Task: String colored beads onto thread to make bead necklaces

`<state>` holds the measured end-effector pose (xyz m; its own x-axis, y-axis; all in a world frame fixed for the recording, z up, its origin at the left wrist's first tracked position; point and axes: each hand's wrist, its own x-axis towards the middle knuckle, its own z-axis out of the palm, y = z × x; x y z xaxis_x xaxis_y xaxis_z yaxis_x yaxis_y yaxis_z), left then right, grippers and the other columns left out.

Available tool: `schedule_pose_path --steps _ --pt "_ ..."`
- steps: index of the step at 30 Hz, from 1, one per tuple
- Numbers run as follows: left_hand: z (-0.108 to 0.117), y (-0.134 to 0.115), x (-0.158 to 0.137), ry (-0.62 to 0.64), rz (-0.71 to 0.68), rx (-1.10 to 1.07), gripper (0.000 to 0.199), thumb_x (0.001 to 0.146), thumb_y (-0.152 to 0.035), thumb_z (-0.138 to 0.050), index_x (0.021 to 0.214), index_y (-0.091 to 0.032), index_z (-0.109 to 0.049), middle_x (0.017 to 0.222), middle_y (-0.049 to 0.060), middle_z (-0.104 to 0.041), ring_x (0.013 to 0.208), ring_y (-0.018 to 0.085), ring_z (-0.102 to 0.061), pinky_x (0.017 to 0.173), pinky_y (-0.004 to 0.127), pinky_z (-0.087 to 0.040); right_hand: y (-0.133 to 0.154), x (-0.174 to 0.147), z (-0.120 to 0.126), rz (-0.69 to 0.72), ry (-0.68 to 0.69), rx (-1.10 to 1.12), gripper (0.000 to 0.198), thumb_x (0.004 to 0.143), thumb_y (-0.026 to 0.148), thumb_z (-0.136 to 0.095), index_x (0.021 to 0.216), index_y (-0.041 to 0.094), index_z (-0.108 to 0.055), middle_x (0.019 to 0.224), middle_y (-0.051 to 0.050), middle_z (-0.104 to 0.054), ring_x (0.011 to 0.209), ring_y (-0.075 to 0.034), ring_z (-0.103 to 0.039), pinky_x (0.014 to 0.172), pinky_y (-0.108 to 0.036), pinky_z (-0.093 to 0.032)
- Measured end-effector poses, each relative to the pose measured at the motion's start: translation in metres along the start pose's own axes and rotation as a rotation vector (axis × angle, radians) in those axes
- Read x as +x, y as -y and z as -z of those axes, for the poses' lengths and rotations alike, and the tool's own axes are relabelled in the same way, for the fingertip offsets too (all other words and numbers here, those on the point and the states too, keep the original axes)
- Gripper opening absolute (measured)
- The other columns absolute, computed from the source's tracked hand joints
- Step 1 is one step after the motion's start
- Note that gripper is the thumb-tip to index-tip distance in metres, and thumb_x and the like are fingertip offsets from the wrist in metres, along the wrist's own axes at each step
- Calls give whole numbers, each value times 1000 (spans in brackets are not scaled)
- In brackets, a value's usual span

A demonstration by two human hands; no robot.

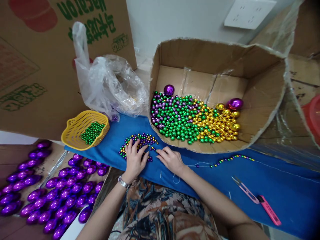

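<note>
My left hand (135, 158) lies with its fingers spread over a pile of small purple, green and gold beads (145, 137) on the blue cloth. My right hand (172, 160) is closed in a pinch at the pile's right side, on a thin needle (150, 146) that points into the beads. A few beads sit by its fingertips. From behind this hand a pale thread runs right along the cloth to a strung row of beads (232, 158) in the same colours.
A cardboard box (225, 61) of loose beads stands behind my hands. Left are a yellow basket (72, 133) of green beads, a plastic bag (107, 80) and many purple ornaments (66, 193). Pink snips (246, 190) and a pink cutter (269, 210) lie right on the blue cloth (215, 186).
</note>
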<state>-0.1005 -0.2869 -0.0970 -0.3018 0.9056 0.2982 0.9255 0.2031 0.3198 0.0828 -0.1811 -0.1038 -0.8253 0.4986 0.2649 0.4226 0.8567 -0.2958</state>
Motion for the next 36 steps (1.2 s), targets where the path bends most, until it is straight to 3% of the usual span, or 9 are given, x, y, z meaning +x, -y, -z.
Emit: schedule_pose_path --steps 36 --pt "-4 1 3 -19 13 -7 30 89 -34 -55 116 -24 -65 137 12 -49 138 37 -27 107 59 -28 1 0 -1 -8 -1 10 31 99 38 -43 114 23 -66 92 -4 -65 71 -10 -64 62 -18 -45"
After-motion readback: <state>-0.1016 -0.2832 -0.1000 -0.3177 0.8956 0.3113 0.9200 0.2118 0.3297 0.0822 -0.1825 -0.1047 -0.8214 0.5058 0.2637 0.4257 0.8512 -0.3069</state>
